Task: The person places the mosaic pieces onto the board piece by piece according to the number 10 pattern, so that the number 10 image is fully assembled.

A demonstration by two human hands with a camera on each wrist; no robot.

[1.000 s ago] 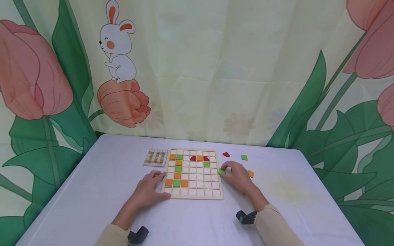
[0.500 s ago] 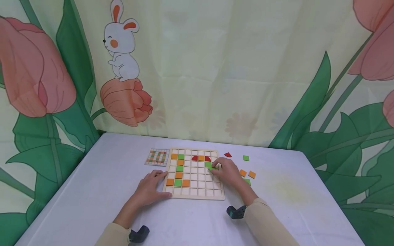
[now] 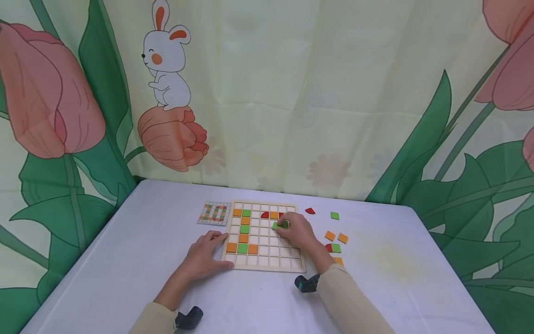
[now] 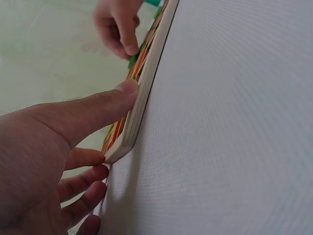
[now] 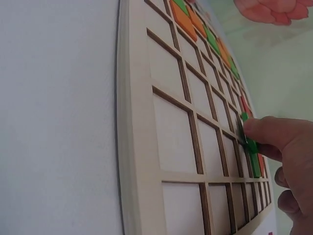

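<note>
A wooden grid board [image 3: 267, 268] lies on the table with orange, green and red tiles in some cells. My left hand [image 3: 202, 257] holds its near left corner, thumb on the near edge and fingers on the left side; the left wrist view shows the thumb [image 4: 110, 105] over the rim. Between thumb and fingertips my right hand [image 3: 298, 230] pinches a green square tile [image 3: 275, 226], over the upper right part of the grid. Beneath this hand a row holds a red quarter-round tile [image 3: 264, 215] and an orange tile [image 3: 273, 215]; the hand partly covers another red one.
A pattern card [image 3: 213, 213] lies at the board's upper left. To the right are loose tiles: a red piece [image 3: 310, 211], a green square [image 3: 335, 215], orange squares [image 3: 343, 238], and another green square [image 3: 336, 248] beside a red piece [image 3: 328, 248]. Behind the table hangs a printed curtain [image 3: 267, 93].
My right hand has moved left from the board's right edge with the green tile, onto the upper right cells. Loose tiles its arm covered now show. The left hand stays at the corner.
</note>
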